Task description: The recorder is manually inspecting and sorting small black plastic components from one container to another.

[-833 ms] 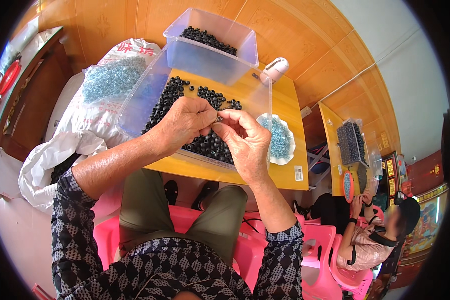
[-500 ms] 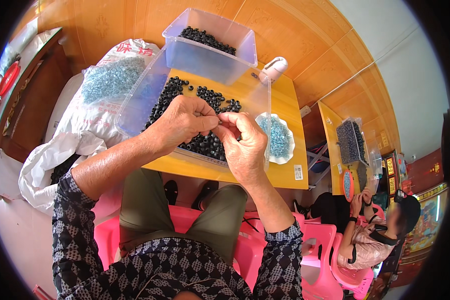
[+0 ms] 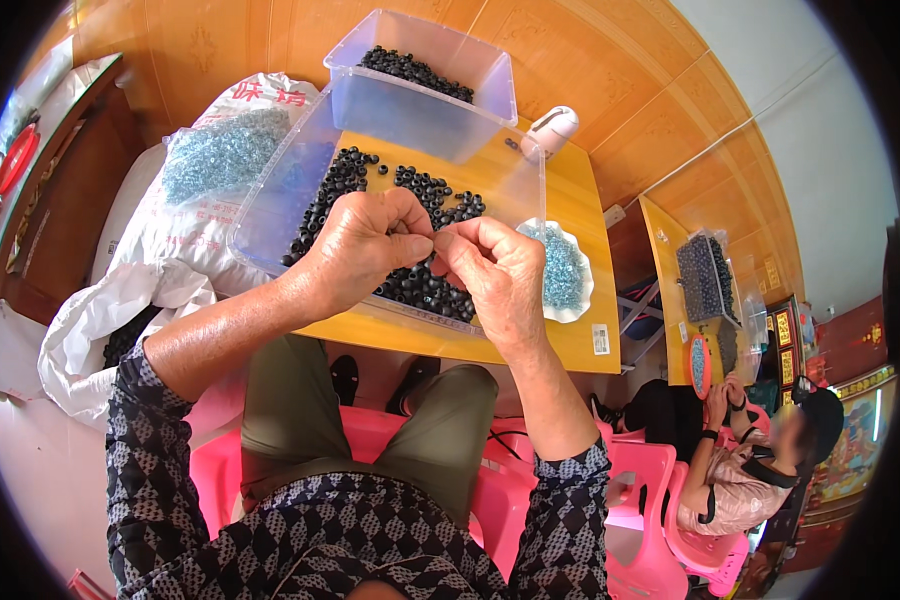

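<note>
Both my hands meet above a clear plastic tray (image 3: pixel 270 215), fingertips touching. My left hand (image 3: pixel 370 245) is closed in a pinch of thumb and forefinger. Against it, my right hand (image 3: pixel 490 275) pinches too, its thumb and forefinger pressed together. Whatever they hold is hidden or too small to name. Small round black pieces with holes (image 3: pixel 425 290) lie heaped in the tray beneath the hands. Just right of the tray, a white scalloped dish (image 3: pixel 582 290) holds small clear-blue pieces (image 3: pixel 562 270).
Behind the tray stands a clear bin (image 3: pixel 420 110) of black pieces, beside a white rounded device (image 3: pixel 552 130). A bag of clear-blue pieces (image 3: pixel 225 155) rests on a white sack (image 3: pixel 195 225) at left. Another person (image 3: pixel 740 480) sits at a second table (image 3: pixel 670 330) on the right.
My right hand has moved slightly right, and its fingers have shifted against the left fingertips. The left hand stays nearly in place. The view has tilted a little.
</note>
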The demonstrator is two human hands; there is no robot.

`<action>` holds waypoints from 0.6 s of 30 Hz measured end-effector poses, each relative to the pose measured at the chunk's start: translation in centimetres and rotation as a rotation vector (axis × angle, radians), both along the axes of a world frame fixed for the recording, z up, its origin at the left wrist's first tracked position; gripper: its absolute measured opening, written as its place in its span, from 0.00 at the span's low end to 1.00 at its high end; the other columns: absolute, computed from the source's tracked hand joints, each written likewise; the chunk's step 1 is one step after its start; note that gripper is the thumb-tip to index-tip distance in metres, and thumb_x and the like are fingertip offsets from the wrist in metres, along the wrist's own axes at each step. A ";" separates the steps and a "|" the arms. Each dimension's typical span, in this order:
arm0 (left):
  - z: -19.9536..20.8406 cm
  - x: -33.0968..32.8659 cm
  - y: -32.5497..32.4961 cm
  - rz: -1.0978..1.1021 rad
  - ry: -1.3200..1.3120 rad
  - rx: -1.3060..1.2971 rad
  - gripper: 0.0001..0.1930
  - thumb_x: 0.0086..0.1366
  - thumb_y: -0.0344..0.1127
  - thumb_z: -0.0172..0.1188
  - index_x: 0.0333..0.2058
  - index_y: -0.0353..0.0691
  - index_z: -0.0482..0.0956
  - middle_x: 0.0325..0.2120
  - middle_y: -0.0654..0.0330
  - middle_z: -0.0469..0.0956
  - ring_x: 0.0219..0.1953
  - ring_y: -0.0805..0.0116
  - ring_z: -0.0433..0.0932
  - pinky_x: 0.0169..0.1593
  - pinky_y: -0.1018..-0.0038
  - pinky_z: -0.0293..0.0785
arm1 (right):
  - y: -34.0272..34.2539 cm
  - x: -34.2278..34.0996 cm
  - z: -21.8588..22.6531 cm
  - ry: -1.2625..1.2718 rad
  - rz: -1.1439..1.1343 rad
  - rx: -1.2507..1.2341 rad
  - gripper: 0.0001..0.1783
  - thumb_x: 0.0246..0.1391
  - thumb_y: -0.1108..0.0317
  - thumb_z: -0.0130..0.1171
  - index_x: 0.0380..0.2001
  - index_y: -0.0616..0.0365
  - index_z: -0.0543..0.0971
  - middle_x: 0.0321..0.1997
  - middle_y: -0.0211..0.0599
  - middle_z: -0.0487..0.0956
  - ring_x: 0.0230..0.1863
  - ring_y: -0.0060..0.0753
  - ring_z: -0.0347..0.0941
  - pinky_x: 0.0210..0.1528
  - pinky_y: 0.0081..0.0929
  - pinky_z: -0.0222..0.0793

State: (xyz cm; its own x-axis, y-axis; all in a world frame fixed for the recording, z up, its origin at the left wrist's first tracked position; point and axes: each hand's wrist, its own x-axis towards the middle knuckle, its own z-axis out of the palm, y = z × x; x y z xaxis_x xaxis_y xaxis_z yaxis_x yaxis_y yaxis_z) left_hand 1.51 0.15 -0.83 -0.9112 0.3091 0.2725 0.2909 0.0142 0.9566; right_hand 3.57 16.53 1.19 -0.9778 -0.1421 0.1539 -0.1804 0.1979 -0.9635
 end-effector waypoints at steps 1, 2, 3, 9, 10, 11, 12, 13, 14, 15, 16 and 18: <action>0.0 0.1 0.0 -0.001 -0.001 -0.001 0.04 0.50 0.26 0.58 0.25 0.31 0.74 0.17 0.64 0.72 0.22 0.79 0.67 0.26 0.79 0.65 | 0.0 0.0 0.2 -0.001 -0.001 -0.001 0.08 0.53 0.70 0.56 0.28 0.65 0.78 0.21 0.30 0.76 0.23 0.12 0.68 0.25 0.11 0.63; 0.2 0.3 0.0 0.026 0.036 -0.048 0.04 0.49 0.25 0.57 0.25 0.30 0.74 0.17 0.63 0.72 0.22 0.78 0.67 0.27 0.78 0.66 | 0.0 0.0 0.3 -0.029 -0.007 0.002 0.09 0.53 0.69 0.56 0.27 0.65 0.78 0.20 0.30 0.76 0.22 0.13 0.68 0.24 0.11 0.62; 0.3 0.4 0.1 0.054 0.072 -0.095 0.05 0.49 0.25 0.57 0.25 0.30 0.73 0.18 0.63 0.72 0.23 0.78 0.68 0.28 0.77 0.67 | 0.0 0.0 0.4 -0.058 -0.012 0.004 0.10 0.52 0.68 0.56 0.26 0.65 0.78 0.20 0.31 0.76 0.22 0.13 0.68 0.24 0.11 0.62; 1.3 -0.1 -0.2 -0.020 -0.261 -0.034 0.05 0.55 0.29 0.57 0.30 0.35 0.74 0.19 0.66 0.72 0.18 0.84 0.64 0.20 0.86 0.60 | -0.2 -0.5 0.0 -0.094 -0.016 -0.011 0.11 0.53 0.66 0.55 0.27 0.64 0.77 0.19 0.30 0.75 0.20 0.15 0.67 0.22 0.12 0.61; 1.2 -0.2 -0.1 -0.020 -0.261 -0.034 0.05 0.55 0.29 0.57 0.30 0.35 0.74 0.19 0.66 0.72 0.18 0.84 0.64 0.20 0.86 0.60 | -0.2 -0.6 -0.2 -0.094 -0.017 -0.011 0.11 0.53 0.66 0.55 0.27 0.64 0.77 0.19 0.30 0.75 0.20 0.15 0.67 0.22 0.12 0.61; 0.9 -0.3 -0.1 -0.014 -0.263 -0.015 0.05 0.54 0.29 0.58 0.30 0.35 0.75 0.19 0.66 0.72 0.17 0.84 0.62 0.19 0.86 0.58 | -0.2 -0.6 -0.2 -0.098 -0.031 -0.005 0.10 0.53 0.66 0.55 0.27 0.64 0.77 0.19 0.30 0.75 0.20 0.15 0.67 0.22 0.12 0.61; 0.8 -0.3 0.0 -0.008 -0.265 0.003 0.05 0.54 0.29 0.59 0.30 0.36 0.75 0.18 0.66 0.72 0.15 0.85 0.61 0.17 0.87 0.55 | -0.3 -0.7 -0.3 -0.102 -0.045 0.002 0.10 0.53 0.67 0.55 0.27 0.64 0.77 0.19 0.29 0.74 0.20 0.15 0.66 0.22 0.12 0.60; 0.8 -0.3 -0.1 -0.007 -0.265 0.003 0.05 0.54 0.29 0.59 0.30 0.36 0.75 0.18 0.66 0.72 0.15 0.85 0.61 0.17 0.87 0.55 | -0.3 -0.7 -0.4 -0.102 -0.045 0.002 0.10 0.53 0.67 0.55 0.27 0.64 0.77 0.19 0.29 0.74 0.20 0.15 0.66 0.22 0.12 0.60; 0.9 -0.2 -0.1 -0.036 -0.267 0.055 0.06 0.53 0.29 0.59 0.30 0.36 0.75 0.18 0.66 0.73 0.16 0.85 0.62 0.18 0.87 0.57 | -0.4 -0.7 -0.4 -0.092 -0.056 0.013 0.10 0.53 0.67 0.55 0.27 0.64 0.77 0.19 0.29 0.74 0.20 0.15 0.66 0.22 0.12 0.60; 1.0 -0.2 -0.2 -0.065 -0.269 0.106 0.07 0.53 0.28 0.60 0.31 0.35 0.75 0.19 0.67 0.73 0.17 0.85 0.64 0.19 0.87 0.58 | -0.4 -0.7 -0.4 -0.082 -0.069 0.024 0.09 0.53 0.67 0.55 0.27 0.64 0.77 0.19 0.29 0.74 0.19 0.15 0.66 0.22 0.12 0.60; 0.9 -0.2 -0.2 -0.065 -0.270 0.106 0.07 0.53 0.28 0.60 0.31 0.35 0.75 0.19 0.67 0.73 0.17 0.85 0.64 0.19 0.87 0.58 | -0.5 -0.7 -0.4 -0.083 -0.069 0.023 0.09 0.53 0.67 0.55 0.27 0.64 0.77 0.19 0.29 0.74 0.19 0.15 0.66 0.22 0.12 0.60; 0.8 -0.1 -0.1 -0.042 -0.213 0.088 0.08 0.52 0.28 0.62 0.32 0.35 0.75 0.19 0.67 0.73 0.20 0.84 0.67 0.21 0.87 0.61 | -0.7 -0.7 -0.3 -0.119 -0.081 -0.013 0.09 0.53 0.68 0.54 0.27 0.64 0.77 0.19 0.30 0.74 0.19 0.15 0.66 0.21 0.12 0.60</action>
